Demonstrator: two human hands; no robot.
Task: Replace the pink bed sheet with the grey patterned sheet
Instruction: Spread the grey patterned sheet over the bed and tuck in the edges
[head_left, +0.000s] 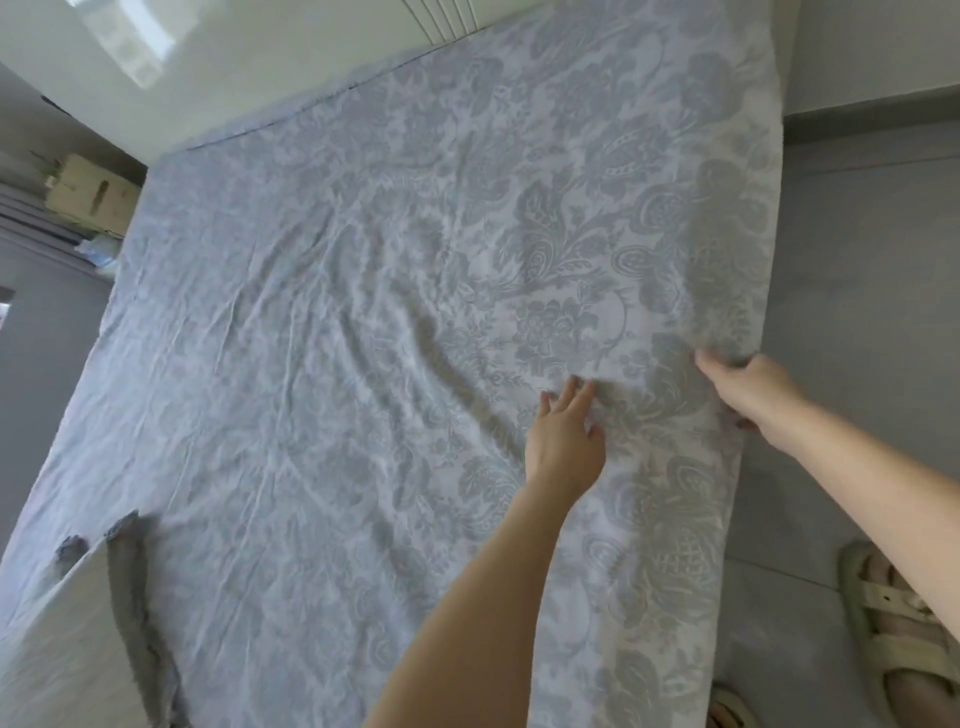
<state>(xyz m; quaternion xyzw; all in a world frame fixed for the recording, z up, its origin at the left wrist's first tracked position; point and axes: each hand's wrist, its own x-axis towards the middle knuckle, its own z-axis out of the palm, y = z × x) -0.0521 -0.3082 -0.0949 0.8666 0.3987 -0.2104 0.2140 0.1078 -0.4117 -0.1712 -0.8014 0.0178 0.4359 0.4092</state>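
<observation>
Across the bed (47, 649) the grey patterned sheet (363, 312) is spread, creased mid-bed. It is pressed by the flat, straight-fingered left hand (563, 441); its side edge is gripped by the curled right hand (748, 389) — light, limp cloth, likely best tugged taut from the hem.

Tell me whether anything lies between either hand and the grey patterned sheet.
Nothing visible does. The left hand rests flat on the grey patterned sheet, and the right hand grips its side edge.
</observation>
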